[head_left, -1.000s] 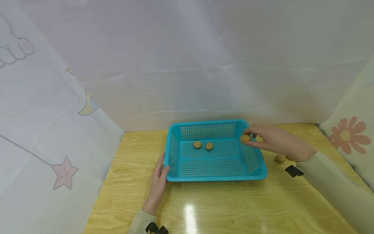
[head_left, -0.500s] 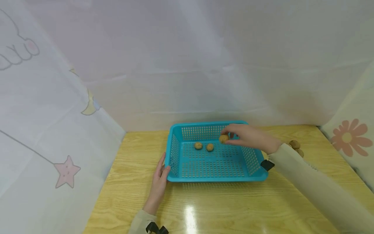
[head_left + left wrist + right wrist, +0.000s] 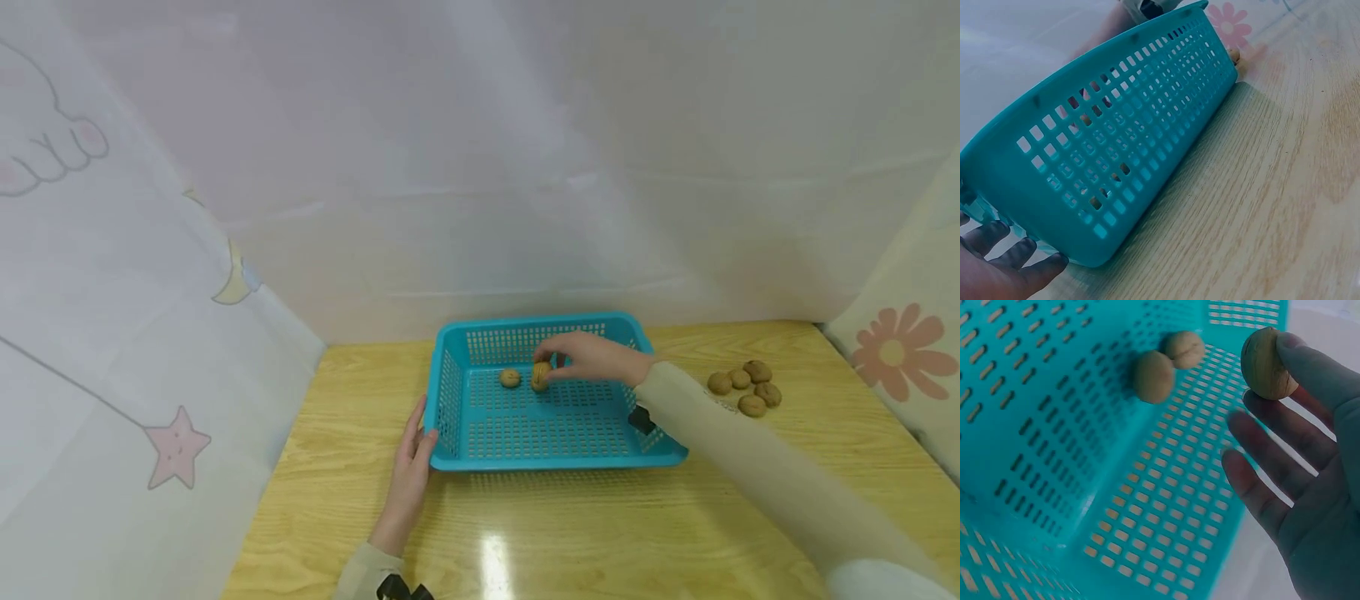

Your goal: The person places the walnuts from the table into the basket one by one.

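Observation:
A blue plastic basket (image 3: 547,464) with slotted walls stands on the wooden table. My right hand (image 3: 592,357) is over its inside, pinching a walnut (image 3: 1266,365) between thumb and fingertips. Two other walnuts lie on the basket floor: one walnut (image 3: 510,378) to the left, and another walnut (image 3: 1154,376) that the held one partly covers in the head view. My left hand (image 3: 408,471) holds the basket's left end near the front corner, thumb at the rim. In the left wrist view its fingers (image 3: 1041,272) are by the outer wall, below the rim.
Several walnuts (image 3: 752,406) lie in a loose group on the table (image 3: 337,433) to the right of the basket. A pale printed cloth (image 3: 480,208) hangs behind the table and along both sides. The right sleeve (image 3: 750,467) crosses over the basket's right end.
My right hand has carried its walnut leftward from the basket's right rim to above the walnuts inside. The group on the right has come into full view. The left hand stays in place.

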`<state>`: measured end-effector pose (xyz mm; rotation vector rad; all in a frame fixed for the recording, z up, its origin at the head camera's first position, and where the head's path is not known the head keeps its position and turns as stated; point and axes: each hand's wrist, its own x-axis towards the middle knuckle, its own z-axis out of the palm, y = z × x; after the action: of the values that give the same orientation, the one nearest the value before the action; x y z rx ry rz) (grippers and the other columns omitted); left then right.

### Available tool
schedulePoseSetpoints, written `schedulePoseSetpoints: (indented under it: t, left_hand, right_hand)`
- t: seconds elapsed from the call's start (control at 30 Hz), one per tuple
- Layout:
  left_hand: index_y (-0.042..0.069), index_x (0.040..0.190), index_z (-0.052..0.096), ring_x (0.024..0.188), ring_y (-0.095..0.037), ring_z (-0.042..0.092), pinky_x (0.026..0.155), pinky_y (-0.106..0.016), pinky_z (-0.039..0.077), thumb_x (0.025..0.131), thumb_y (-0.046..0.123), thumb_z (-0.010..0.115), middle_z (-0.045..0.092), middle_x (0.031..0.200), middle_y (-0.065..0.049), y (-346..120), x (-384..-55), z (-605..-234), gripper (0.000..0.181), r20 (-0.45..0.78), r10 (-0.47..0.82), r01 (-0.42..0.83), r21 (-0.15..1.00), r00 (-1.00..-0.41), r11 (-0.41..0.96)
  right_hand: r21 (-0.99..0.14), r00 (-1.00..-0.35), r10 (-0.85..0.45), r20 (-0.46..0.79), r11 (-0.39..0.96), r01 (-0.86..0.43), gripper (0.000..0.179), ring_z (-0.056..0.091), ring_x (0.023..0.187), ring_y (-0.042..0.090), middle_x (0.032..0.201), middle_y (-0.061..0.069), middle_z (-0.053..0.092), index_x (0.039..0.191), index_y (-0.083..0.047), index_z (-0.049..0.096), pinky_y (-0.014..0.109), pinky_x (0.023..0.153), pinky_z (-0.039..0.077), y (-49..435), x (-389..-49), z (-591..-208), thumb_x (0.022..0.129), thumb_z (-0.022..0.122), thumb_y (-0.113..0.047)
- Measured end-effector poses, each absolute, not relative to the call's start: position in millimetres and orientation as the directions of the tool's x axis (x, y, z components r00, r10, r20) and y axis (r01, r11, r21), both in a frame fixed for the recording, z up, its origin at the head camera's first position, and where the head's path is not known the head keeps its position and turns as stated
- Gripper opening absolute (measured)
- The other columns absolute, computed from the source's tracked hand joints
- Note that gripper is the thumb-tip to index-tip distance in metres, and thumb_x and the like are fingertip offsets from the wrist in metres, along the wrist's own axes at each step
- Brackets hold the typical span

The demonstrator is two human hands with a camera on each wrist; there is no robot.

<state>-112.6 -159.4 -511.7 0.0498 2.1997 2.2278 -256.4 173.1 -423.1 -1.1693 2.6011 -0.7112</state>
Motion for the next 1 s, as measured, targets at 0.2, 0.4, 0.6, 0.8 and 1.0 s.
schedulePoseSetpoints:
  t: [0.2, 0.4, 0.6, 0.8, 1.0]
  left_hand:
    - [0.02, 0.168, 0.021, 0.145, -0.043, 0.043, 0.108, -0.05, 0.049, 0.113, 0.027, 0.046, 0.038, 0.161, -0.026, -159, -109, -517, 0.062, 0.01, 0.033, 0.009, 1.0, -0.999, -0.014]
    - [0.021, 0.169, 0.02, 0.147, -0.043, 0.04, 0.111, -0.052, 0.046, 0.113, 0.028, 0.045, 0.034, 0.164, -0.024, -158, -106, -518, 0.062, -0.013, 0.028, -0.014, 1.0, -1.0, -0.015]
    - [0.024, 0.168, 0.02, 0.149, -0.043, 0.037, 0.113, -0.054, 0.043, 0.113, 0.028, 0.044, 0.031, 0.166, -0.025, -158, -108, -516, 0.06, -0.014, 0.037, -0.014, 1.0, -0.999, -0.006]
    - [0.025, 0.168, 0.02, 0.148, -0.043, 0.038, 0.111, -0.053, 0.046, 0.113, 0.027, 0.044, 0.032, 0.165, -0.025, -158, -109, -514, 0.06, 0.003, 0.044, 0.003, 1.0, -0.999, 0.0]
    - [0.024, 0.168, 0.02, 0.146, -0.044, 0.041, 0.109, -0.052, 0.048, 0.113, 0.026, 0.043, 0.034, 0.163, -0.027, -159, -111, -511, 0.06, 0.021, 0.044, 0.021, 1.0, -0.999, 0.01]
  right_hand:
    - [-0.522, -0.631, -0.775, -0.046, 0.557, -0.646, 0.03, 0.066, 0.102, 0.021, 0.122, 0.002, 0.071, 0.127, -0.01, 0.071, 0.041, 0.087, 0.054, 161, -261, -445, 0.099, 0.074, -0.022]
    - [-0.49, -0.606, -0.791, -0.084, 0.562, -0.666, 0.031, 0.067, 0.098, 0.016, 0.116, -0.001, 0.073, 0.124, -0.01, 0.072, 0.039, 0.085, 0.056, 148, -268, -468, 0.096, 0.077, -0.023]
    - [-0.454, -0.598, -0.794, -0.113, 0.576, -0.68, 0.029, 0.069, 0.102, 0.017, 0.113, -0.001, 0.074, 0.122, -0.012, 0.073, 0.04, 0.089, 0.057, 138, -272, -476, 0.097, 0.077, -0.026]
    - [-0.39, -0.592, -0.789, -0.164, 0.603, -0.696, 0.026, 0.066, 0.093, 0.015, 0.103, -0.002, 0.073, 0.119, -0.014, 0.073, 0.04, 0.084, 0.056, 132, -273, -475, 0.097, 0.077, -0.026]
    - [-0.393, -0.625, -0.765, -0.154, 0.628, -0.672, 0.032, 0.068, 0.106, 0.021, 0.115, 0.0, 0.074, 0.125, -0.013, 0.073, 0.043, 0.092, 0.056, 133, -277, -474, 0.097, 0.076, -0.028]
